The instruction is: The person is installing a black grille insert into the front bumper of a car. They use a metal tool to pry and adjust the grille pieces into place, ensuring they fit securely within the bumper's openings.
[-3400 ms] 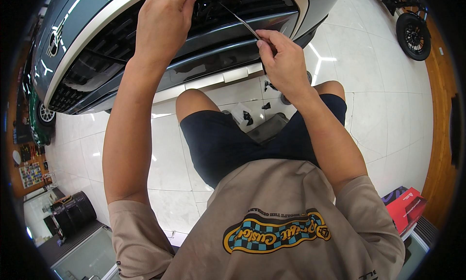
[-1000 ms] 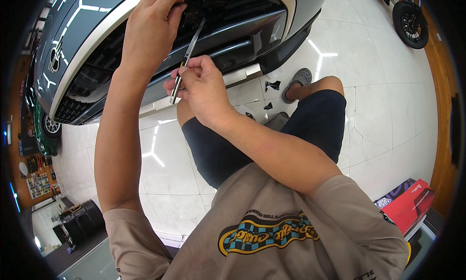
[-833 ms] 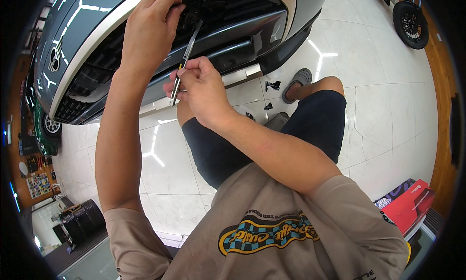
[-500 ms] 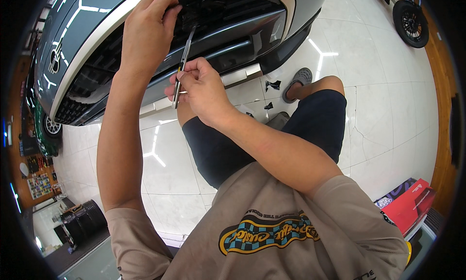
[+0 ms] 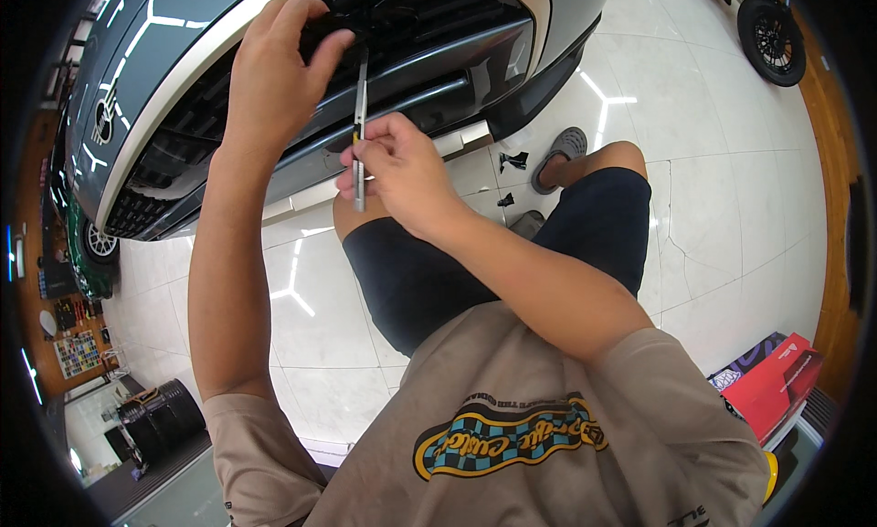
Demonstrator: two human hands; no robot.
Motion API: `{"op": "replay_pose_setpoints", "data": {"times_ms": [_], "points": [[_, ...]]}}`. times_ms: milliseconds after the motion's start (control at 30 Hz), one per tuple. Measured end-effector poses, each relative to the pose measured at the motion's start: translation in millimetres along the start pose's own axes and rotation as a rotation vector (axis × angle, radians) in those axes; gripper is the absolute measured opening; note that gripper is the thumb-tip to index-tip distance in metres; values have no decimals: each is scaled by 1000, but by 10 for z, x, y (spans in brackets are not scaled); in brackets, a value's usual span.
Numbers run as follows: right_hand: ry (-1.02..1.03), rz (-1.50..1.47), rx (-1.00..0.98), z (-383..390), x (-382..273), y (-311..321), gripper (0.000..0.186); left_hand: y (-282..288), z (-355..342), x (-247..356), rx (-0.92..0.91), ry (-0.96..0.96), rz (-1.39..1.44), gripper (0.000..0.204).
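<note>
Curving in front of the black grille point(image 5: 438, 11), the left hand point(image 5: 274, 79) has thumb and fingers parted, no hold visible; the slim silver knife point(image 5: 359, 121) points up at the grille, pinched by the right hand point(image 5: 402, 171) below it, where light pressure and a shallow angle should best spare the surface

Black spoked wheel point(image 5: 772, 39) upper right, on white tile floor point(image 5: 722, 216); wood-brown band point(image 5: 829, 143) along right edge. Red box point(image 5: 774, 381) lower right. Black drum point(image 5: 166, 419) lower left. Far left: green vehicle point(image 5: 89, 273) with pale spoked rim point(image 5: 103, 246), grid of coloured squares point(image 5: 78, 354) below.
</note>
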State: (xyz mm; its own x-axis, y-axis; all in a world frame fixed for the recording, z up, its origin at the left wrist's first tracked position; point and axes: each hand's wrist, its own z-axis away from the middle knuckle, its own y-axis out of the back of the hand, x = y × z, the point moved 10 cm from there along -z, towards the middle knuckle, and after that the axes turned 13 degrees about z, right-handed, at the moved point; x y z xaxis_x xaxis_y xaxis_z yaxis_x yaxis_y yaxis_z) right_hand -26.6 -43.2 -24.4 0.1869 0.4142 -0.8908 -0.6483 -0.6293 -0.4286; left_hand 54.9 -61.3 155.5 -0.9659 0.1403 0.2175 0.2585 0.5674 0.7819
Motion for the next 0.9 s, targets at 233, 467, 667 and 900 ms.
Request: {"op": "replay_pose_setpoints", "data": {"times_ms": [233, 467, 667, 900], "points": [[-50, 376, -23, 385, -44, 739, 16, -239, 83, 111, 61, -42, -300, 55], [-12, 433, 45, 482, -127, 1109, 21, -278, 20, 134, 34, -56, -354, 29], [97, 527, 60, 457, -252, 1146, 20, 75, -69, -90, 95, 186, -293, 20], [143, 506, 126, 453, -368, 1343, 19, 478, 452, 45, 329, 154, -16, 33]]}}
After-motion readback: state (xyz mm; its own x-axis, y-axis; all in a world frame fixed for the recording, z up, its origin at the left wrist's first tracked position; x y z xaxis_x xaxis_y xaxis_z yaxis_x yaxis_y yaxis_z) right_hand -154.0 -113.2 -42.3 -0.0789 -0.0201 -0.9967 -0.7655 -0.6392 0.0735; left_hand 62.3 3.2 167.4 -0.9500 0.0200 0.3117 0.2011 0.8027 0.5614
